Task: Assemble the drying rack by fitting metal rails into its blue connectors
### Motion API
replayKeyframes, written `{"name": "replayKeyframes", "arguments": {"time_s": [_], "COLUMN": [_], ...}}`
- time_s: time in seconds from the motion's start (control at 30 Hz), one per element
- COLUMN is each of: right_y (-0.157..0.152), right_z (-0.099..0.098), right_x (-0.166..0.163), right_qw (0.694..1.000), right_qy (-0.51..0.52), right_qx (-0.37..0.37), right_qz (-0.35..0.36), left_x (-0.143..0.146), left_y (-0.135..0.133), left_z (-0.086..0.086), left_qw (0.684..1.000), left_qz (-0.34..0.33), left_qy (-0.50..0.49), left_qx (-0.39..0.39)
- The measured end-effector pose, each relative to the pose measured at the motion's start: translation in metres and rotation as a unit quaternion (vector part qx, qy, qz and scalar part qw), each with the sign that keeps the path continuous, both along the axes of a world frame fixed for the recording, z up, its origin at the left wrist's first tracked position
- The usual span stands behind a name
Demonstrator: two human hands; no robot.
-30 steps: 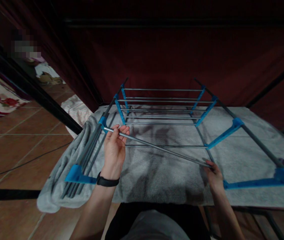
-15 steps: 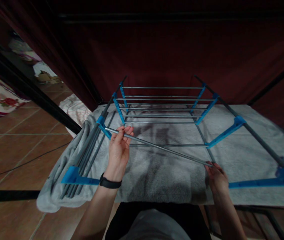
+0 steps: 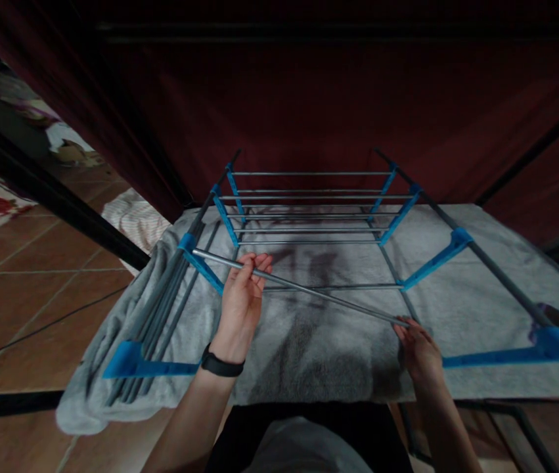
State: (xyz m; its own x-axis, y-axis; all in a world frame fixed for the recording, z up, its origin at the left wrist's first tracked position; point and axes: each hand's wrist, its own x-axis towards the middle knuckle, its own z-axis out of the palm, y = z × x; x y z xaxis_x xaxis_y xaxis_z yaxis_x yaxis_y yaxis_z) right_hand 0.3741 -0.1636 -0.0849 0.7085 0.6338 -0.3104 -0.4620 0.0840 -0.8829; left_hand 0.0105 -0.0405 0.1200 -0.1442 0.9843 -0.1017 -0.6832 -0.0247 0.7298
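Note:
A loose grey metal rod (image 3: 323, 297) runs slantwise from upper left to lower right above a rack frame (image 3: 407, 203) made of grey rods and blue plastic connectors. My left hand (image 3: 240, 303) pinches the rod near its left end, with a black band on the wrist. My right hand (image 3: 418, 349) grips the rod's right end, close to a blue connector arm (image 3: 496, 358). The rod's left tip lies by a blue connector (image 3: 199, 261) on the left rail. The frame rests on a grey towel (image 3: 309, 341).
Several spare grey rods (image 3: 158, 322) lie bundled along the towel's left side. A dark red curtain (image 3: 338, 105) hangs behind the frame. Brown floor tiles (image 3: 27, 295) with a black cable lie to the left, and a white cloth (image 3: 134, 217) sits on the floor beyond.
My left hand has slid a little to the right along the rod. The view has shifted slightly, and the rod stays slanted between both hands.

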Motion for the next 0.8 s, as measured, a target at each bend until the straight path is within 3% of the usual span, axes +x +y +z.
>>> {"name": "replayKeyframes", "arguments": {"time_s": [0.4,0.63,0.8], "right_y": [-0.001,0.002,-0.002], "right_z": [-0.008,0.003,0.011], "right_x": [-0.005,-0.008,-0.012], "right_qw": [0.999,0.999,0.999], "right_qy": [0.019,0.012,-0.001], "right_qx": [-0.023,-0.046,-0.042], "right_qz": [-0.03,-0.018,0.03], "left_x": [0.022,0.029,0.038], "left_y": [0.007,0.011,0.014], "left_z": [-0.011,-0.013,-0.017], "left_qw": [0.999,0.998,0.997], "left_qz": [-0.043,-0.054,-0.067], "left_qy": [0.004,0.005,0.012], "left_qx": [-0.015,-0.031,-0.041]}}
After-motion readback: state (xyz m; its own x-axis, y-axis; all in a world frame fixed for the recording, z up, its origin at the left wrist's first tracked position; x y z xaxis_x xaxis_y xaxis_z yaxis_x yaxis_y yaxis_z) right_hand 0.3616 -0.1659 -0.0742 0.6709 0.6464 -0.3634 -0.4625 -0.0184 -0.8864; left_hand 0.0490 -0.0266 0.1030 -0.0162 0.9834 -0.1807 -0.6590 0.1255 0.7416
